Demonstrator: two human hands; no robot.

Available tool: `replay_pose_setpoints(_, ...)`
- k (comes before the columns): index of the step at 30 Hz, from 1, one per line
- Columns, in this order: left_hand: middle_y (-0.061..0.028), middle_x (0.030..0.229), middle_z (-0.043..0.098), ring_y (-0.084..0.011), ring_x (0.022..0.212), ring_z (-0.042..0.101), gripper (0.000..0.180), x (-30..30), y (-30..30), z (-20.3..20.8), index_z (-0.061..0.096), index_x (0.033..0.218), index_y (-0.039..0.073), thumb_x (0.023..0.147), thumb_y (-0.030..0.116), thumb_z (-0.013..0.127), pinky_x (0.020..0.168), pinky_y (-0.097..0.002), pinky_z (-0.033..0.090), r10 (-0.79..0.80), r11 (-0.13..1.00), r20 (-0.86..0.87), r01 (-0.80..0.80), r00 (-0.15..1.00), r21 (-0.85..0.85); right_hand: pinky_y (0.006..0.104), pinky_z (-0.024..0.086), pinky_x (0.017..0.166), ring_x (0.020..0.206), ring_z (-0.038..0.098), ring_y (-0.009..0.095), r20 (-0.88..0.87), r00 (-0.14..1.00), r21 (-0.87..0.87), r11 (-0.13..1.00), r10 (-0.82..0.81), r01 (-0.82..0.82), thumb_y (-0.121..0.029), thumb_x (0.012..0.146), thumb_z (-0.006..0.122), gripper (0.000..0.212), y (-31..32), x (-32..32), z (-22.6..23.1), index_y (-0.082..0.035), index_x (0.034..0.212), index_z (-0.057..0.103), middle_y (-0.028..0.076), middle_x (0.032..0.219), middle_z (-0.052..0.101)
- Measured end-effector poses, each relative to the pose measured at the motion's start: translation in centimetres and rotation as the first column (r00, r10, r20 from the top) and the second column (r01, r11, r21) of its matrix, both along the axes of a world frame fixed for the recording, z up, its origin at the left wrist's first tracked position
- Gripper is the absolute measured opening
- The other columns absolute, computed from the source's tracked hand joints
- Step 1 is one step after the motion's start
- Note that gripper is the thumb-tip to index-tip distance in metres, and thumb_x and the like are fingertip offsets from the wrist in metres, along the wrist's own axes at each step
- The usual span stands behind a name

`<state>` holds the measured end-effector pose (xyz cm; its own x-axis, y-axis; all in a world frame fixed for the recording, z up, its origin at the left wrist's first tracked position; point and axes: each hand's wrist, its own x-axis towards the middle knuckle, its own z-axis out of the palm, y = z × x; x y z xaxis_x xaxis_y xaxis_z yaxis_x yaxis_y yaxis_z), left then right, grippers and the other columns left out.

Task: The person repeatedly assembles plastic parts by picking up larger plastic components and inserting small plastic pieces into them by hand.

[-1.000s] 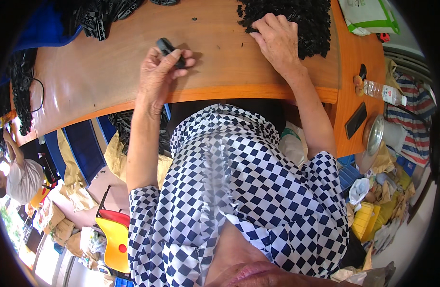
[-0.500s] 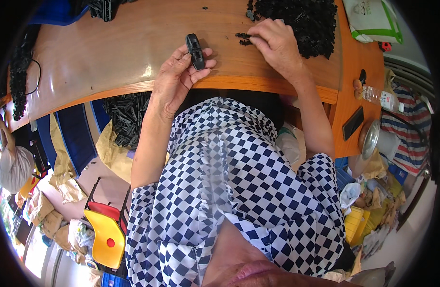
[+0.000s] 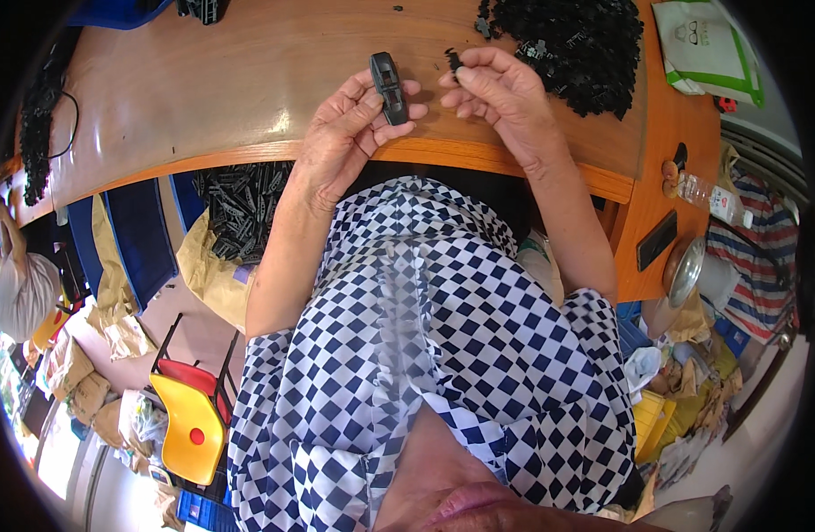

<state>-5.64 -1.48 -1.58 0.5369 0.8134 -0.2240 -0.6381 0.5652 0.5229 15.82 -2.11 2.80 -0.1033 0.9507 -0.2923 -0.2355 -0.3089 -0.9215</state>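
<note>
While a wooden desk (image 3: 221,89) spread across the upper part of the view, the person in a dark-and-white checked top (image 3: 505,346) faced its front edge. On the floor to the left stood a yellow and red chair (image 3: 190,426). A broad heap of small black pieces (image 3: 576,58) covered the desk's far right, and a white and green bag (image 3: 709,49) lay just beside it.

Both forearms reached over the front edge, the left hand (image 3: 350,120) and the right hand (image 3: 505,93) side by side but apart, each occupied. Off to the right lay a clear bottle (image 3: 716,199) and, nearer the person, a dark phone (image 3: 657,240).

Smaller than these, a black oblong casing (image 3: 389,89) was clamped between the left hand's thumb and fingers, its long side running away from the person and its recessed face turned up. Smallest of all, a black piece (image 3: 452,64) with an uneven outline was pinched at the right hand's thumb and fingertips, near the casing without touching it.
</note>
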Motion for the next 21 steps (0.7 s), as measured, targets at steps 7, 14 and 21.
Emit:
replay_pose_setpoints(7,-0.0202,0.118,0.059,-0.0281,0.104,0.065,0.030,0.6,0.1,0.1,0.047,0.127,-0.003,0.100,0.011,0.046,0.086,-0.0307,0.058,-0.024,1.000,0.012,0.024,1.000,0.008,0.0214,0.052,0.067,0.078,0.067,0.014,0.144,0.989,-0.007,1.000,0.027,-0.026,-0.010,0.090,0.062,0.019,-0.4,-1.3,0.4,0.003,0.103,0.059,0.013,0.093,0.069)
replay_pose_setpoints(14,-0.0182,0.117,0.060,-0.0264,0.103,0.066,0.032,1.1,-0.1,0.0,0.045,0.129,-0.003,0.100,0.011,0.046,0.087,-0.0301,0.058,-0.013,0.999,-0.051,0.015,0.999,0.046,0.0213,0.052,0.069,0.075,0.065,0.011,0.191,0.982,0.059,0.998,-0.005,-0.006,-0.007,0.091,0.061,0.014,-0.7,-2.6,0.4,0.004,0.099,0.060,0.010,0.089,0.068)
replay_pose_setpoints(21,-0.0161,0.116,0.060,-0.0241,0.099,0.066,0.035,0.5,-0.1,-0.7,0.044,0.132,-0.003,0.100,0.012,0.046,0.084,-0.0295,0.058,-0.047,0.998,-0.023,0.048,0.999,0.037,0.0262,0.049,0.070,0.078,0.061,0.014,0.634,0.771,0.319,0.890,0.055,-0.326,-0.007,0.089,0.062,0.005,0.0,-1.8,1.0,-0.004,0.093,0.062,0.004,0.086,0.062)
